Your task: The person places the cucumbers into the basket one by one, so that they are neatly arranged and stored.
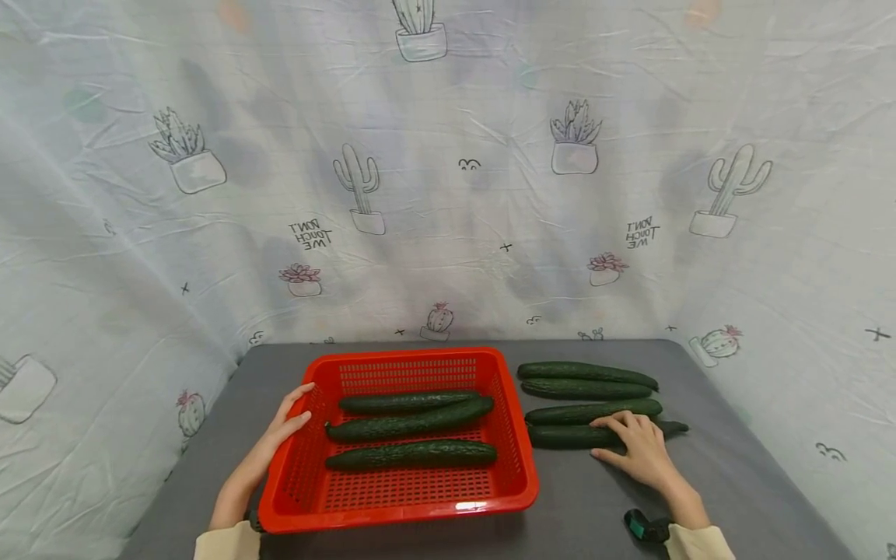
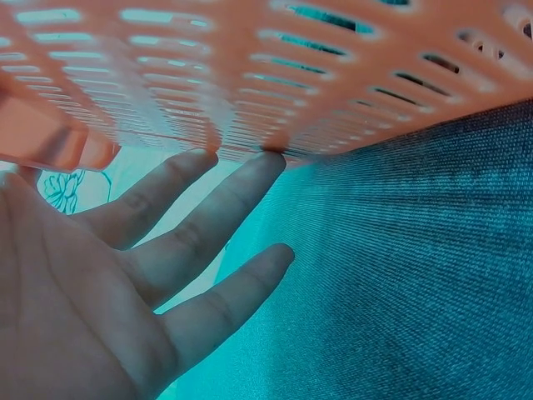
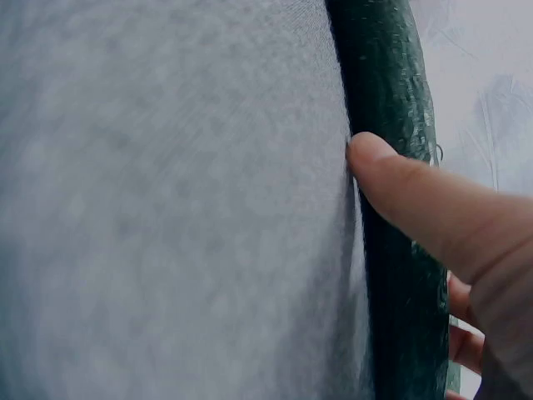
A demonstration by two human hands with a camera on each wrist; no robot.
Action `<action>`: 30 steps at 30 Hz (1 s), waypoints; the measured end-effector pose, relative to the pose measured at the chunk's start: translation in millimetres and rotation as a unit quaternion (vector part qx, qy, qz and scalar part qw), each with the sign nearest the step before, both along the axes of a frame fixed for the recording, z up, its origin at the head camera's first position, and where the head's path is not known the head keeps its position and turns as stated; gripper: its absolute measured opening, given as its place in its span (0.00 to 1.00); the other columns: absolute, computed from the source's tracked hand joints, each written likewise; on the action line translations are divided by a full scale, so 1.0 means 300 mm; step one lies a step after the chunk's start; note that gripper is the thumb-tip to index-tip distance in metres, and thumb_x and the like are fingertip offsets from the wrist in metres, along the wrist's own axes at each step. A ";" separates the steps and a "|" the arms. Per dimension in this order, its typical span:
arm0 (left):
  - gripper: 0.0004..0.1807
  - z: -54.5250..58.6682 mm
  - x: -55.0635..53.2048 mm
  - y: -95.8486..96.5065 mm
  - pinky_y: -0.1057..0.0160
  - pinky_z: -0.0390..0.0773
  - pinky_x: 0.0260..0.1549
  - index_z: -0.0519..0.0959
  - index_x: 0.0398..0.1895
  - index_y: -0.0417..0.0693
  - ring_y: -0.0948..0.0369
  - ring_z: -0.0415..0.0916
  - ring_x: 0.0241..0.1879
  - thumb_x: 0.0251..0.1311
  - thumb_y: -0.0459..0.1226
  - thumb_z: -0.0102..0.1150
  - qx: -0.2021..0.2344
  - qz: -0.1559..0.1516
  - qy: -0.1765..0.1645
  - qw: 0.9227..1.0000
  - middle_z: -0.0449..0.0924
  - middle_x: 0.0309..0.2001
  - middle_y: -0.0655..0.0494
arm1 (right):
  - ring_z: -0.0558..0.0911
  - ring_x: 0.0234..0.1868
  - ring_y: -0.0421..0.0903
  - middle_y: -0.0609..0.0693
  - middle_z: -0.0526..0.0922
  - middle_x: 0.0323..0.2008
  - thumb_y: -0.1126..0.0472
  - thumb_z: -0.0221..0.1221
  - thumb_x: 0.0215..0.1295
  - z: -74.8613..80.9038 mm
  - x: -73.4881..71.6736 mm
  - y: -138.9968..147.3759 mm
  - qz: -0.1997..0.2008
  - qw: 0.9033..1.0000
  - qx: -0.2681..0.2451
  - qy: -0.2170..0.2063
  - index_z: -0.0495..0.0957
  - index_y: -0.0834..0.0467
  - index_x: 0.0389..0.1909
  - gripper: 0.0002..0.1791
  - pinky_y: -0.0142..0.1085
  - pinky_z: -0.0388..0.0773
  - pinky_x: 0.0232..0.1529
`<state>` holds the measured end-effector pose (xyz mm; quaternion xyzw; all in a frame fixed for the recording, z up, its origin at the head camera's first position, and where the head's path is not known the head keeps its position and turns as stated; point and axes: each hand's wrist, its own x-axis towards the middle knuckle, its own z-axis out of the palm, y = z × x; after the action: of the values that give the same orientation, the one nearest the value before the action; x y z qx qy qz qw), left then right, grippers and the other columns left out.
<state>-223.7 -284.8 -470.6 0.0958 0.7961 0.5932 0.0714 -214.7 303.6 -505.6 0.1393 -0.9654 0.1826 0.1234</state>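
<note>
the front cucumber [image 1: 570, 437] lies on the bench [image 1: 574, 505] just right of the red basket [image 1: 392, 516], nearest the person of the four loose ones, and directly under the right hand [image 1: 642, 451]. its long axis runs side to side, pointing toward the basket's right wall, with its left end just beside that wall; whether the two touch, i cannot tell. the right hand crosses this axis from the near side, well right of the middle, so more of the length extends leftward than to the right. the thumb [image 3: 408, 183] sits along the near flank and the bent fingers reach over to the far flank, so the hand is clamped on the cucumber from above. just behind, almost parallel, lies the third cucumber [image 1: 595, 412], leaving those fingers little room on that side. the left hand [image 1: 273, 442] is well apart, across the basket at its left wall, its fingers spread and nearly straight against the outside. the right is plainly the nearer hand, and the basket lies to its left. the three cucumbers inside [image 1: 413, 455] also run roughly side to side, with bare basket floor in front of them.
</note>
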 end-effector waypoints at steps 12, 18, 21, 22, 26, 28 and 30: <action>0.30 0.001 0.001 -0.004 0.34 0.52 0.54 0.43 0.72 0.53 0.44 0.31 0.69 0.71 0.43 0.36 -0.008 0.003 -0.002 1.000 0.30 0.72 0.48 | 0.68 0.46 0.58 0.50 0.72 0.43 0.46 0.60 0.58 -0.024 -0.005 0.004 0.011 1.000 0.019 0.002 0.77 0.49 0.47 0.18 0.61 0.53 0.53; 0.30 -0.002 0.005 -0.007 0.44 0.59 0.54 0.42 0.72 0.54 0.47 0.36 0.67 0.71 0.44 0.36 -0.006 0.002 -0.006 1.000 0.31 0.72 0.49 | 0.68 0.41 0.52 0.47 0.70 0.39 0.45 0.55 0.62 -0.031 -0.008 0.008 0.016 0.999 0.023 -0.034 0.75 0.49 0.49 0.18 0.58 0.59 0.45; 0.29 -0.003 0.010 -0.008 0.54 0.67 0.50 0.42 0.72 0.54 0.52 0.47 0.64 0.71 0.44 0.35 0.002 0.000 -0.011 1.000 0.33 0.71 0.50 | 0.68 0.41 0.49 0.46 0.70 0.40 0.43 0.54 0.63 -0.025 -0.008 0.007 0.013 0.998 0.022 -0.058 0.75 0.49 0.50 0.20 0.56 0.61 0.42; 0.29 -0.003 0.011 -0.008 0.56 0.69 0.49 0.42 0.72 0.54 0.52 0.50 0.63 0.71 0.43 0.35 0.005 0.000 -0.012 1.000 0.33 0.71 0.50 | 0.68 0.41 0.49 0.46 0.70 0.40 0.42 0.54 0.62 -0.022 -0.007 0.007 0.010 0.997 0.024 -0.066 0.74 0.48 0.51 0.21 0.54 0.62 0.41; 0.29 -0.001 0.009 -0.008 0.46 0.64 0.53 0.42 0.72 0.53 0.49 0.46 0.65 0.71 0.43 0.35 0.004 0.000 -0.009 1.000 0.32 0.72 0.49 | 0.67 0.38 0.46 0.46 0.71 0.40 0.37 0.56 0.57 -0.009 -0.003 0.006 0.000 0.996 0.038 -0.080 0.74 0.48 0.50 0.26 0.45 0.61 0.35; 0.30 0.000 0.005 -0.008 0.37 0.55 0.55 0.43 0.72 0.53 0.45 0.37 0.68 0.71 0.44 0.36 -0.002 0.000 -0.002 1.000 0.30 0.72 0.48 | 0.68 0.37 0.45 0.45 0.72 0.39 0.35 0.57 0.55 0.002 0.000 0.004 -0.005 0.996 0.041 -0.078 0.75 0.48 0.49 0.27 0.43 0.60 0.34; 0.30 0.000 0.000 -0.008 0.32 0.47 0.54 0.43 0.72 0.52 0.44 0.29 0.69 0.71 0.44 0.36 -0.006 0.003 0.002 1.000 0.30 0.72 0.48 | 0.68 0.35 0.44 0.45 0.73 0.38 0.34 0.57 0.54 0.013 0.003 0.003 -0.010 0.996 0.044 -0.074 0.76 0.47 0.48 0.27 0.43 0.61 0.33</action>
<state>-223.6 -287.3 -470.4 0.0945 0.8000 0.5885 0.0689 -213.7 304.4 -501.7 0.1214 -0.9803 0.1487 0.0473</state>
